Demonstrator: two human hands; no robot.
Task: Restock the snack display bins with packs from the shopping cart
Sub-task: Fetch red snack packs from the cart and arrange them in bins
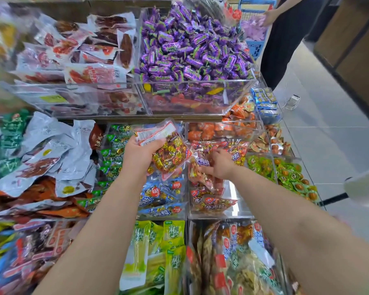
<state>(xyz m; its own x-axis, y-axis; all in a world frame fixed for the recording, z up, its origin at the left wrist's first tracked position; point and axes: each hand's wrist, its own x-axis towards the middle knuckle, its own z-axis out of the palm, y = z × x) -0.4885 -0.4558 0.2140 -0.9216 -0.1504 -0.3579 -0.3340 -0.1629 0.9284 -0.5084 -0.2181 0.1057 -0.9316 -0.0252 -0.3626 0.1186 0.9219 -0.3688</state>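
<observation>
My left hand grips a clear pack of red and gold wrapped snacks, held tilted above the clear acrylic bins. My right hand reaches down into the bin of red snack packs, its fingers curled on a small red pack there. To the left of that bin lie blue packs of the same kind. The blue shopping cart stands at the back right, partly hidden behind the display.
A bin of purple candies and one of meat packs fill the upper tier. Green pickle packs sit below. Small orange and green cups lie to the right. Another person stands by the cart. The grey floor aisle runs along the right.
</observation>
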